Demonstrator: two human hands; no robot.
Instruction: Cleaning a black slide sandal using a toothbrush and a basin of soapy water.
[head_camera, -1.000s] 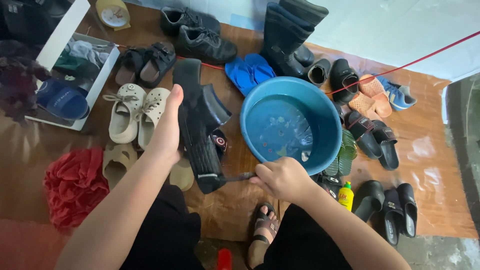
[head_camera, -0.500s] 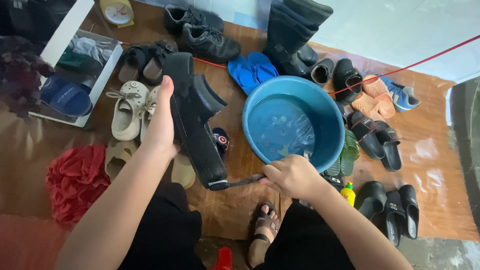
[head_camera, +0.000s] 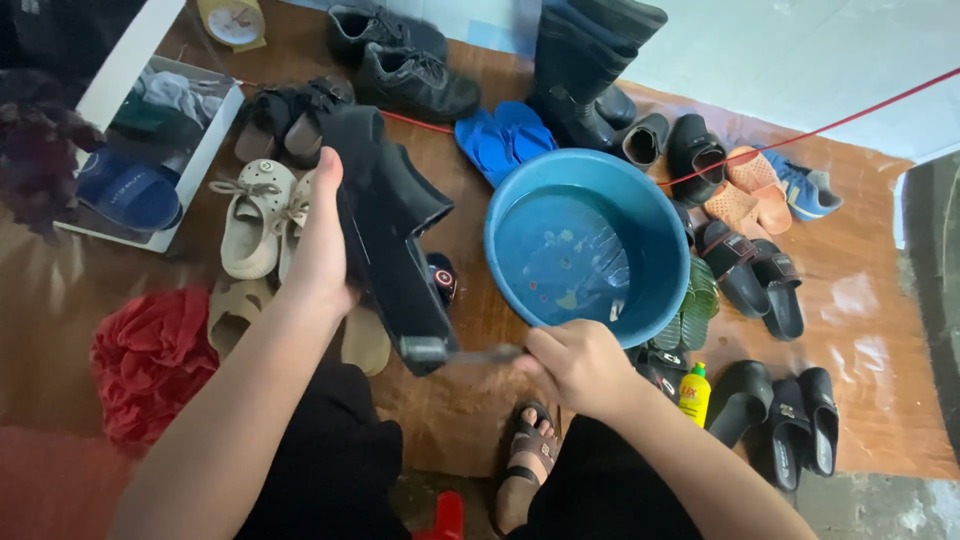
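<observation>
Tall black boots (head_camera: 590, 60): tops cut off by upper edge. Yellow clock (head_camera: 232, 20): partly cropped at top. Red object (head_camera: 447, 517): cut off by lower edge. Brush (head_camera: 455, 352): handle concealed within right hand (head_camera: 578, 365); bristle end blurred, detail not determined.

A yellow bottle (head_camera: 694, 394) stands near black slippers (head_camera: 800, 425). Blue flip-flops (head_camera: 502, 138) lie by tall black boots (head_camera: 585, 60).

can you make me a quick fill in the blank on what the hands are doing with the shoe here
1. The left hand holds up a ____ sandal.
2. The right hand holds a brush against the sandal's ____ end.
3. The round basin is ____ in colour.

Missing words: black; lower; blue
</observation>
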